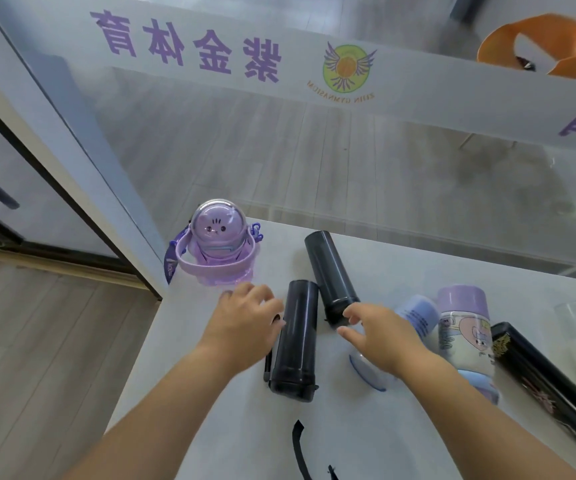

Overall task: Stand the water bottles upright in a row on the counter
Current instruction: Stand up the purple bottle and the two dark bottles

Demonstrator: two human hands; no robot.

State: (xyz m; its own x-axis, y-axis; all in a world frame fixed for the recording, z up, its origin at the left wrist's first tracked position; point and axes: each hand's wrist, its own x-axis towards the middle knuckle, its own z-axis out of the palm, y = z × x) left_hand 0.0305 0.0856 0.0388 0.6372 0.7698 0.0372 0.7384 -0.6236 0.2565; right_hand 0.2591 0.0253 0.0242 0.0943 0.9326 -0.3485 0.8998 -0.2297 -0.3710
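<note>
Counter (366,438): left hand (245,323) beside black bottle (295,337); right hand (380,337) spread.

A white band (297,53) on the far glass bears mirrored purple characters 紫金体育. Right of them, a winged round logo (347,69) reads ZIJIN GYMNASIUM, also mirrored. Gold print on the near-right black bottle (536,372) is unreadable.
</note>
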